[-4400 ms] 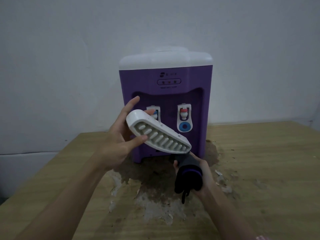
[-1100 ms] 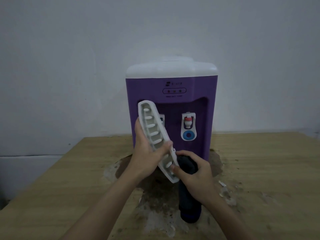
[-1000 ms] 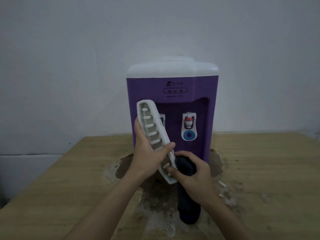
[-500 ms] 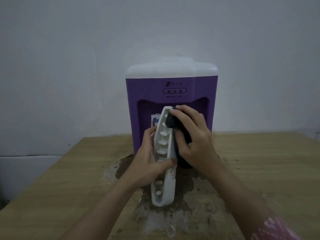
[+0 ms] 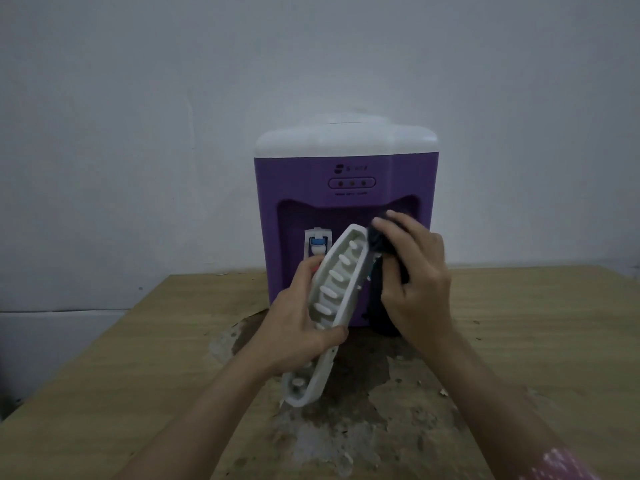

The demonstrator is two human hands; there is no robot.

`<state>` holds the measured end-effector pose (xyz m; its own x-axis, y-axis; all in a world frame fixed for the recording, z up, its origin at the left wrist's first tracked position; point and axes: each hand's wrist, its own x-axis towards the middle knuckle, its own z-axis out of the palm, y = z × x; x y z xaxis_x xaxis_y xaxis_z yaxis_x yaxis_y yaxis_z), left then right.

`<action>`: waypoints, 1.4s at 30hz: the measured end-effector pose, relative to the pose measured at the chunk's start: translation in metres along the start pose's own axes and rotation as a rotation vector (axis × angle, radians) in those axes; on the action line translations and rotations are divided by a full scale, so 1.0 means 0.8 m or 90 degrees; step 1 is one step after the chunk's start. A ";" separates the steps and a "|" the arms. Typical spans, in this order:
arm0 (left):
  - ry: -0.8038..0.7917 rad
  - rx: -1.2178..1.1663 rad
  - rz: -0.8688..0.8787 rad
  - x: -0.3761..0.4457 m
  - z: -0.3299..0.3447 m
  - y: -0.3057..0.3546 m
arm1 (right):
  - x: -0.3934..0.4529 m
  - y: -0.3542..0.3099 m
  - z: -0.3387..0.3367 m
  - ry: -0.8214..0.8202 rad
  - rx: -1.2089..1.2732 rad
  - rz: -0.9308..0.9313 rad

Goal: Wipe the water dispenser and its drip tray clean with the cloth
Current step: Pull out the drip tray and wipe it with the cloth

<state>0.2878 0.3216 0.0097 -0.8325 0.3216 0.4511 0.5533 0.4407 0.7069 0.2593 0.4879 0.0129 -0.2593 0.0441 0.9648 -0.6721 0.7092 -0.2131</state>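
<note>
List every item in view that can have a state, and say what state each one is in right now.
drip tray: off the dispenser, held tilted in the air.
cloth: bunched, pressed on the tray's upper end.
left hand: grips the tray's middle.
right hand: grips the cloth.
water dispenser: upright on the table, tray removed.
table: stained and worn in front of the dispenser.

Both forearms reach in from six o'clock toward twelve. The left hand point(image 5: 294, 327) grips the drip tray point(image 5: 332, 299) at mid-length, thumb wrapped over its near edge. The right hand point(image 5: 415, 282) holds the dark cloth point(image 5: 379, 242), fingers point(image 5: 398, 223) curled over it at the tray's upper end.
</note>
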 end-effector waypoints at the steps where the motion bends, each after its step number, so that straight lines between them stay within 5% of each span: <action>1: 0.003 0.005 0.008 0.001 0.001 0.000 | -0.003 -0.001 0.001 -0.019 -0.006 -0.027; 8: 0.015 0.055 0.006 -0.005 0.002 -0.016 | 0.010 0.006 -0.008 -0.003 0.025 0.145; 15: 0.086 0.062 0.035 0.007 0.004 -0.009 | 0.000 -0.011 0.001 -0.112 -0.151 -0.204; 19: 0.078 0.119 0.050 0.000 0.002 -0.012 | 0.003 0.006 0.003 -0.145 -0.176 -0.095; 23: 0.064 0.109 0.013 -0.005 -0.001 -0.015 | 0.015 0.005 -0.005 -0.074 -0.139 0.038; 29: 0.072 0.130 0.044 0.004 0.000 -0.006 | 0.000 -0.016 0.002 -0.172 -0.200 -0.200; 37: 0.074 0.231 0.016 0.000 0.007 -0.011 | 0.009 -0.006 0.003 -0.118 -0.134 0.073; 42: 0.084 0.270 0.029 -0.002 0.010 -0.016 | -0.008 -0.018 0.006 -0.218 -0.194 -0.158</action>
<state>0.2821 0.3218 -0.0047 -0.7883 0.2506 0.5620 0.5291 0.7423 0.4112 0.2669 0.4738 0.0094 -0.3642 -0.3480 0.8638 -0.5225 0.8442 0.1198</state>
